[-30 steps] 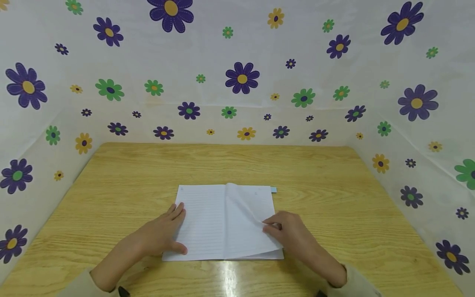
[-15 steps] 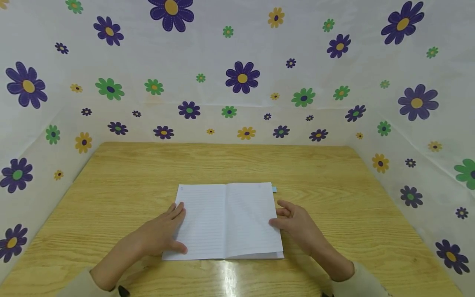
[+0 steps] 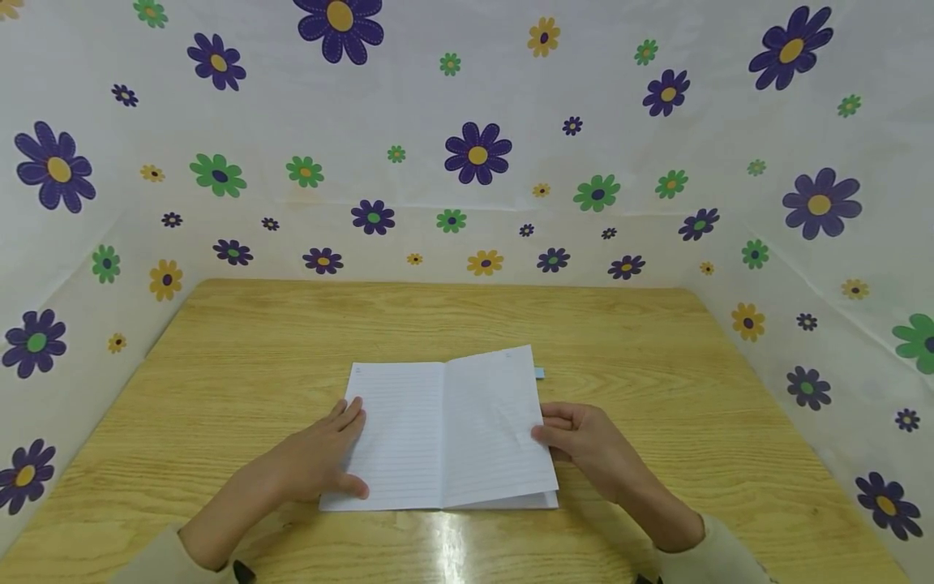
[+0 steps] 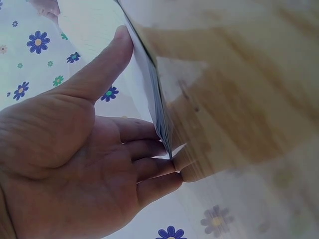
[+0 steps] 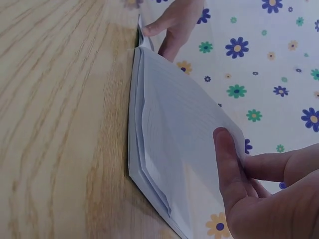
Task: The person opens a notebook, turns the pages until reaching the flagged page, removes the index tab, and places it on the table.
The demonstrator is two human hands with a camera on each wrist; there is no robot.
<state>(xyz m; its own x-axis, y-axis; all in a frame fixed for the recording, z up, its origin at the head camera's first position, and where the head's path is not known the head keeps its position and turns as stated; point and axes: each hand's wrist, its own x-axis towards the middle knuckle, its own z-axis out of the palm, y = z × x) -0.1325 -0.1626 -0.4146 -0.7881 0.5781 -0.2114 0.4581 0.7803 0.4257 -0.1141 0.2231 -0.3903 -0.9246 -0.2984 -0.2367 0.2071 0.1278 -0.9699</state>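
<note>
Take the middle of the notebook [image 3: 442, 438] as the dial, with 12 o'clock pointing away from the person. The notebook lies open on the desk [image 3: 438, 324], its fold running from 12 to 6. From where I stand, a flowered cloth [image 3: 409, 97] rises beyond the desk at 12 o'clock and wraps round toward 10 and 2. A blue tab [image 3: 539, 373] projects at 2 o'clock.

Left hand [image 3: 314, 462]: positioned at 9 o'clock, fingers extended and released, thumb and fingertips resting on the left page [image 3: 401, 438] near its outer edge. The wrist view is hazy here; whether any fingertip reaches under the cover cannot be told.

Right hand [image 3: 587, 446]: positioned at 3 o'clock, pinching the outer edge of the right leaf [image 3: 496, 426] between thumb and fingers. The leaf is raised, apart from the sheets below along its 5 o'clock edge.

Step in hand, as judged: leaf lifted for turning. Next move would call for a steady pinch, a sweep over the fold toward 9 o'clock, and the left hand clear of the landing side.
</note>
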